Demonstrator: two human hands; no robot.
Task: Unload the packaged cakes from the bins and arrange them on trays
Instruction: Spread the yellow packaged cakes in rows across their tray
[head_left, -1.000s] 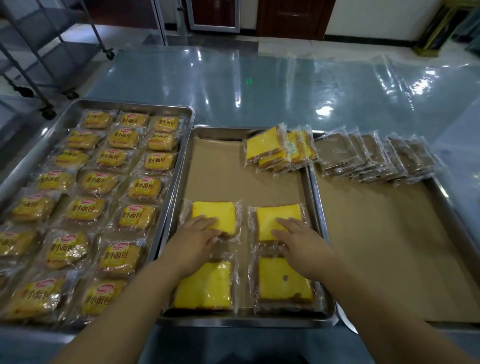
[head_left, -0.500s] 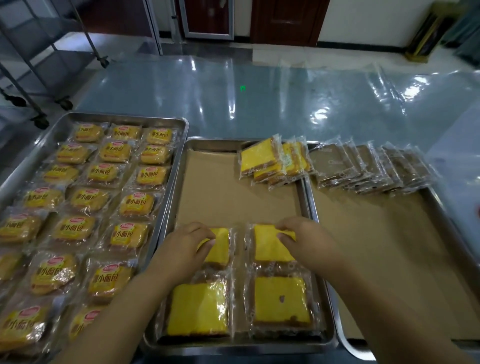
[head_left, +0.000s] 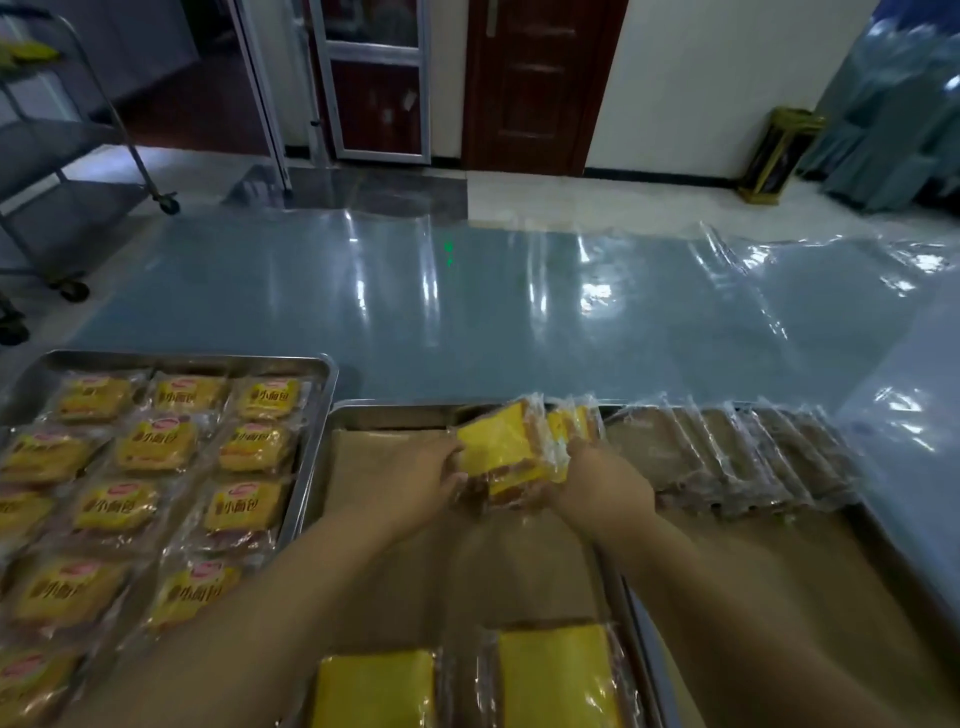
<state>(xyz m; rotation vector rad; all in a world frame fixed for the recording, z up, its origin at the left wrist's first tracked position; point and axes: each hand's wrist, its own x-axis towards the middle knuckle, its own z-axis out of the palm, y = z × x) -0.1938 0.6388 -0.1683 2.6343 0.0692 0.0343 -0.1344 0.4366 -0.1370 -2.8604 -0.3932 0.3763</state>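
A stack of wrapped yellow cakes (head_left: 511, 449) leans at the far end of the middle tray (head_left: 395, 415), which is lined with brown paper. My left hand (head_left: 415, 475) grips the stack's left side and my right hand (head_left: 602, 486) grips its right side. Two flat yellow cakes (head_left: 374, 686) (head_left: 558, 675) lie at the tray's near end, between my forearms.
The left tray (head_left: 171, 359) is packed with rows of labelled small cakes. On the right tray (head_left: 883, 535), a row of brown wrapped cakes (head_left: 737, 457) leans along the far edge. Beyond lies a glossy plastic-covered table (head_left: 493, 301); a wheeled metal rack (head_left: 67, 182) stands far left.
Both hands left the flat cakes at the near end, reached forward and took hold of the leaning stack. The camera has tilted up.
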